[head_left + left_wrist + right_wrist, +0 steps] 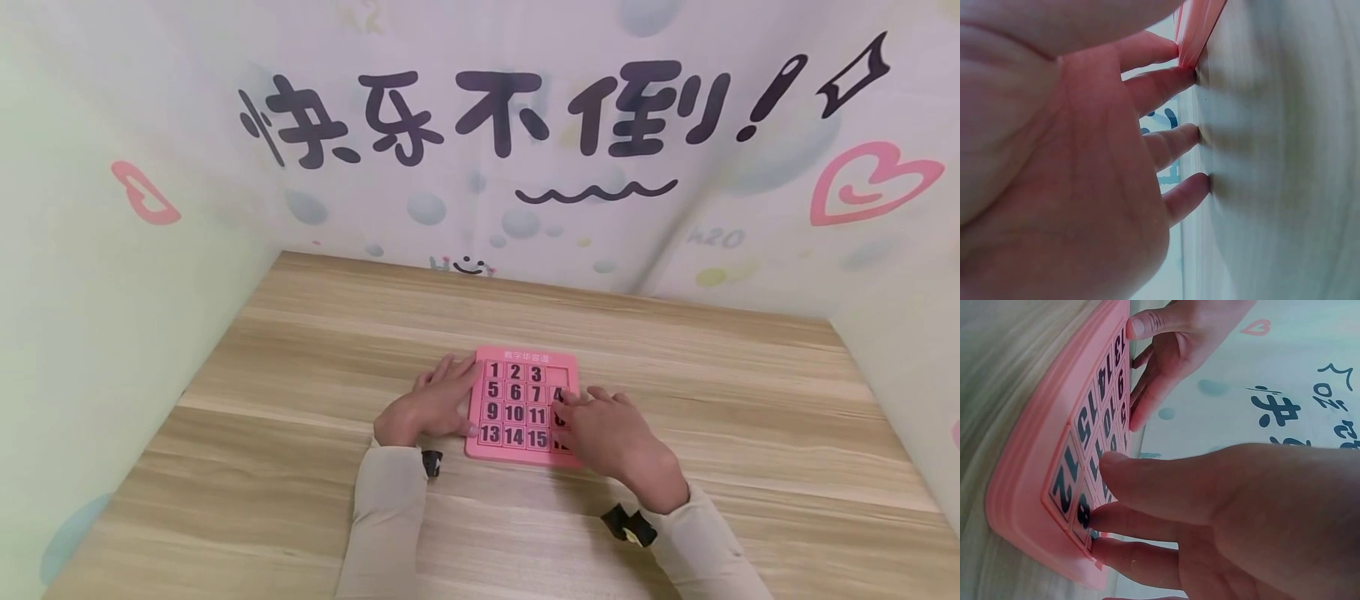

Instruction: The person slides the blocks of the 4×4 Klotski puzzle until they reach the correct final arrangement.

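A pink number sliding puzzle (501, 453) lies flat on the wooden table, its tiles marked with black numerals. The top-right slot is vacant, and below it in the right column come tile 4 (557, 394), tile 8 (1083, 511) and tile 12 (1065, 479). My left hand (435, 404) rests along the puzzle's left edge, fingers spread, thumb near the 13 tile. In the left wrist view several of its fingertips rest on the tabletop. My right hand (611, 435) reaches over the right edge, fingertips touching the right column around tiles 4 and 8, partly covering them.
The wooden table (300, 375) extends around the puzzle on all sides. Behind it hangs a pale printed cloth (450, 208) with dark lettering and hearts, and another pale panel (112, 292) rises on the left. Black bands (630, 527) show at both wrists.
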Demonstrator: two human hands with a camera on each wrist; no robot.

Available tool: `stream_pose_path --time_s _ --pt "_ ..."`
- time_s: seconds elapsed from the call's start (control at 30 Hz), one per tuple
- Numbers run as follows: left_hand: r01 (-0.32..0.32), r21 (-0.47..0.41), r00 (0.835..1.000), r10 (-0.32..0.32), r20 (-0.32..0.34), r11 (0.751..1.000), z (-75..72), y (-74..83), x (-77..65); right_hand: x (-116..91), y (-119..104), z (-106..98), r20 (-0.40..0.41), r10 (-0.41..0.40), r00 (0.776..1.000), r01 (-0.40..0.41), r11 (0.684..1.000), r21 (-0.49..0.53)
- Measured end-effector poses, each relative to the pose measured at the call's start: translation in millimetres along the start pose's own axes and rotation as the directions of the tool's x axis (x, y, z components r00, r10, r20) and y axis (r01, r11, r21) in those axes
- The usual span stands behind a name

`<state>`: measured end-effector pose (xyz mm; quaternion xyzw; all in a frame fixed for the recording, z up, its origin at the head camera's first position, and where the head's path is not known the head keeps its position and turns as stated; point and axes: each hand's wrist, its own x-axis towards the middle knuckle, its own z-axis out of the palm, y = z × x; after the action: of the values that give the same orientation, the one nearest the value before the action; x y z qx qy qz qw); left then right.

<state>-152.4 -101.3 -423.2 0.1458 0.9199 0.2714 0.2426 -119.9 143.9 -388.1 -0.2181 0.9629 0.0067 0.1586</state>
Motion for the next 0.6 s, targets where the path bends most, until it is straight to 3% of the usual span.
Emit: stream_pose_path --time_s 0.6 --pt "-0.001 0.009 1.0 0.001 0.005 1.0 0.1 -0.3 0.5 -1.0 -6.3 0.9 -0.002 0.014 1.0 -0.014 0.996 -0.083"
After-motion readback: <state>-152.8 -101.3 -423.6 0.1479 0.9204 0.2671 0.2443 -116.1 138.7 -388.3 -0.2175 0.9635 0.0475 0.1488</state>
